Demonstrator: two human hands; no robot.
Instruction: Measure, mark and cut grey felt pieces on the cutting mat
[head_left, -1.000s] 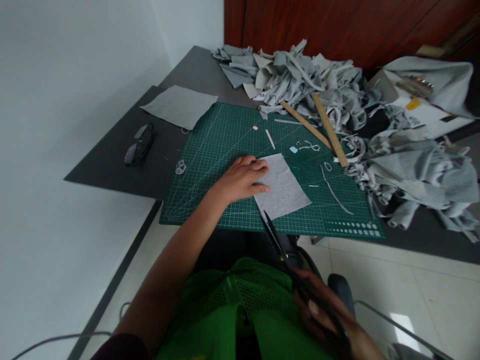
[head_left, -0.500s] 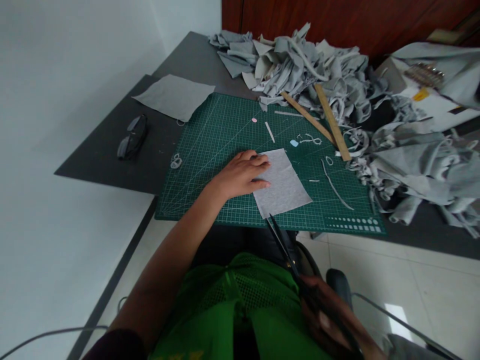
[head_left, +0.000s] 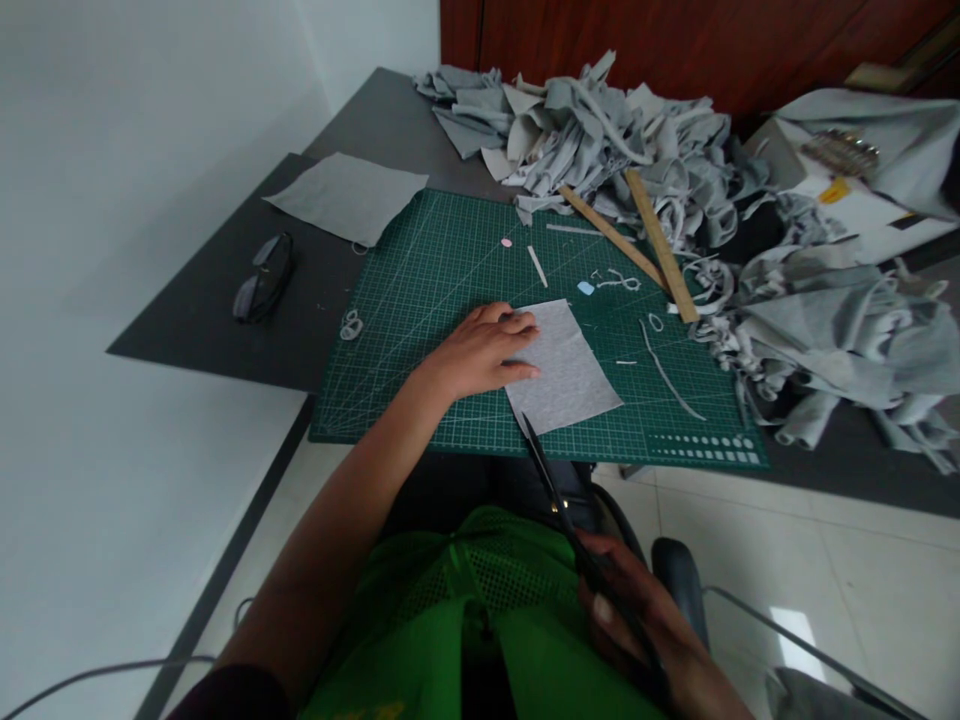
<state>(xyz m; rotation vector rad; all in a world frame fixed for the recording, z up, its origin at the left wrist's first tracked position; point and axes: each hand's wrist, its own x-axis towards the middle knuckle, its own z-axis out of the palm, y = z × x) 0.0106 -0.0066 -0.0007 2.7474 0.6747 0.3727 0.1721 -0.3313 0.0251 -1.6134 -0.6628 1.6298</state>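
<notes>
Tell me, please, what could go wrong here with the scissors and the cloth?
The left hand lies on the small grey cloth, its thumb on the side toward the scissors in the right hand; a slip might nick it. The left hand does not press the corner by the scissors' tips, so the cloth could shift or fold there.

Dim, cool light covered everything, leaving the bare right hand [head_left: 645, 595] shaded and soft in detail. One bright glare patch marked the glossy, pale tiled floor [head_left: 750, 560].
</notes>
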